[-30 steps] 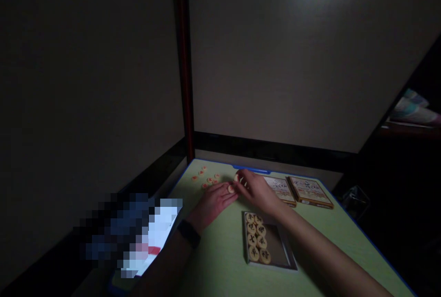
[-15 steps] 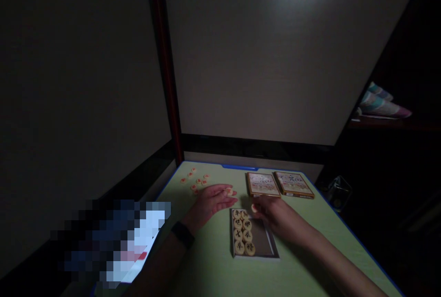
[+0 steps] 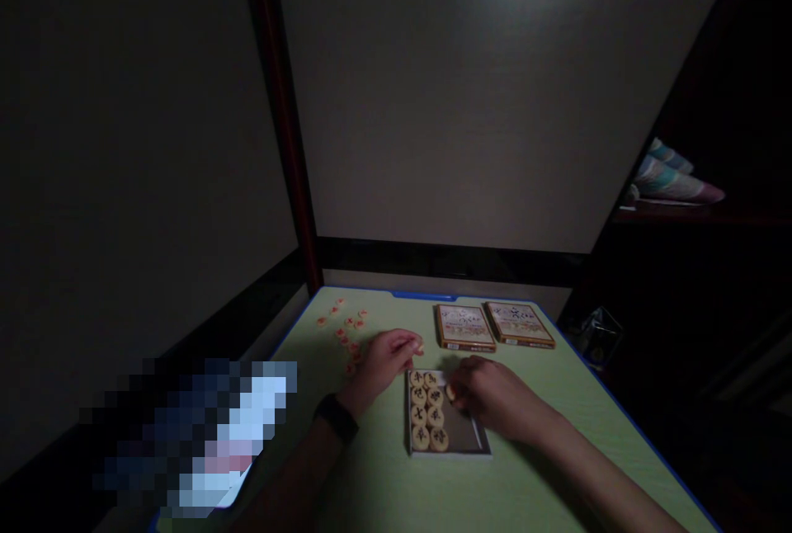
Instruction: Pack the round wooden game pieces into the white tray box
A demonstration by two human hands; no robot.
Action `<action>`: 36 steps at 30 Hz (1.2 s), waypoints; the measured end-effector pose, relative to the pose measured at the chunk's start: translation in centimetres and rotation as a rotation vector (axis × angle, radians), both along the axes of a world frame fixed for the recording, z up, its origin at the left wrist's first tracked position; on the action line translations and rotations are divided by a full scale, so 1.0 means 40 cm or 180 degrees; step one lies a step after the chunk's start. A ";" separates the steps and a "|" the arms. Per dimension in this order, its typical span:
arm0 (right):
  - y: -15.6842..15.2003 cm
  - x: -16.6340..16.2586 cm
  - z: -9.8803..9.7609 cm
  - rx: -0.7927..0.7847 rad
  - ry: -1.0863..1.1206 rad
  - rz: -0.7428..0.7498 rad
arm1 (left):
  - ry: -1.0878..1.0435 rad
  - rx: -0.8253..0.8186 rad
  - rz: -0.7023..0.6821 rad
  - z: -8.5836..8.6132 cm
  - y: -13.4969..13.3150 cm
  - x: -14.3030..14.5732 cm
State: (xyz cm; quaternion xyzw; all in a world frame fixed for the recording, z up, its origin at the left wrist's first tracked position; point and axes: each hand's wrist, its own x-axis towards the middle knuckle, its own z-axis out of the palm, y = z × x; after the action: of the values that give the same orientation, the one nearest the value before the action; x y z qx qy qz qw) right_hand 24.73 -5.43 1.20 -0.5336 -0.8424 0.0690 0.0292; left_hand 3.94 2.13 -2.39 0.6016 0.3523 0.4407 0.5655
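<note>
Head view, the only one: R hand [image 3: 488, 389] is over the bare side of the shallow tray [image 3: 461, 431], thumb & fingers pinching a red-marked disc [image 3: 451, 392], tilted; can't tell if it touches the tray floor. Main risk, I'd say: round edge slips b/c the pinch is small, & it drops or knocks the black-marked discs [image 3: 436, 395] out of their 2 cols.

L hand [image 3: 389, 354] is by the tray's far L corner, thumb & index pinching a pale disc [image 3: 421, 347], other fingers curled; its face is hidden. If that loosens, it prob. lands on the table [image 3: 525, 467] & rolls. L knuckles are also near the loose red-marked discs [image 3: 350, 323], so a careless swing could scatter some. Dim light won't help.

Materials: discs are thick, round-edged, prob. wood or plastic; tray's a rectangle w/ pale rim & dull brown floor, maybe card. Two flat boxes [image 3: 467, 327] [image 3: 520, 324] beyond have printed lids, orange-brown sides. Tabletop's smooth, green, blue-edged. Dark band [image 3: 337, 417] on L wrist.
</note>
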 end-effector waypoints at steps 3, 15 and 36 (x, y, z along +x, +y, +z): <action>-0.002 0.002 -0.002 0.0047 -0.0013 -0.0021 | 0.0054 0.0089 0.0129 -0.014 0.003 -0.005; -0.001 -0.030 -0.015 0.0304 0.0142 -0.0185 | 0.0234 0.0222 0.0145 -0.018 -0.005 -0.002; -0.006 -0.023 -0.031 0.0931 0.1010 0.0304 | 0.0196 0.0056 -0.0595 0.005 -0.038 -0.001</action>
State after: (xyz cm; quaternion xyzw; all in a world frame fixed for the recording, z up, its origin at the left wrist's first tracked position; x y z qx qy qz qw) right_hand 23.81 -5.68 -0.05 -0.4656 -0.8527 0.0305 0.2351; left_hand 3.90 0.62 -2.21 0.6501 0.3079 0.3704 0.5877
